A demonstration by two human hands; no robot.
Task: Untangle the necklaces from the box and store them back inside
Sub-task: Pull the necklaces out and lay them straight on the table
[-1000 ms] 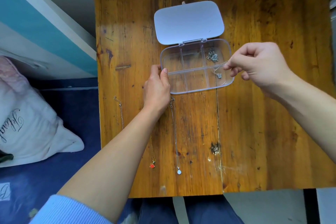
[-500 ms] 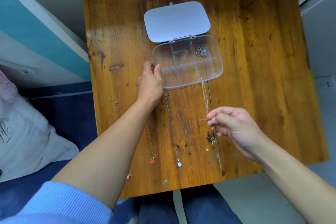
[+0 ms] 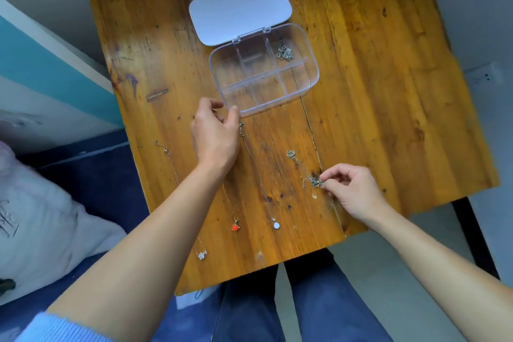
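A clear compartment box (image 3: 311, 83) lies open on the wooden table (image 3: 374, 91), its white lid (image 3: 240, 10) folded back. One tangled silver chain (image 3: 284, 50) sits in its far right compartment. My left hand (image 3: 215, 134) touches the box's near left corner with its fingertips. My right hand (image 3: 354, 189) pinches the bunched end of a silver necklace (image 3: 304, 168) lying on the table. Three necklaces lie stretched out in front: one with a red pendant (image 3: 235, 227), one with a white pendant (image 3: 276, 225), one with a sparkly pendant (image 3: 202, 254).
The table's near edge (image 3: 258, 272) runs just above my lap in blue jeans. A white pillow (image 3: 41, 230) lies on dark blue bedding at the left. A white and teal wall panel stands at the far left.
My right hand has pulled a necklace out of the box and brought it down to the table near the front right. My left hand has slid from the box's side to its near corner.
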